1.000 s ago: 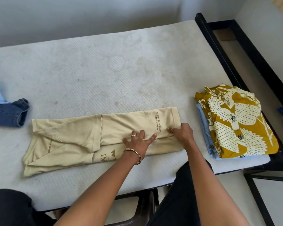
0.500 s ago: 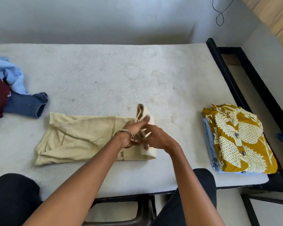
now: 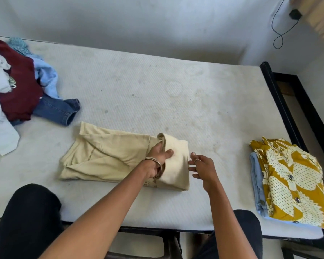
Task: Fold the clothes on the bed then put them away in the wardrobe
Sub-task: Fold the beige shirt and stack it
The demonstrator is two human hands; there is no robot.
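We note the cream shirt [image 3: 108,157] near the front edge of the bed [image 3: 138,86], between the unfolded pile [image 3: 17,86] at left and the folded stack [image 3: 292,180] at right. A second ago it lay long and flat under both hands; now its right end is turned over leftward. Our left hand [image 3: 157,157] grips that flap, fingers tucked under, thumb on top. Our right hand [image 3: 202,167] has let go and hovers just beside the fold, fingers loosely spread, holding nothing. We judge one more fold remains before stacking; the wardrobe is out of view.
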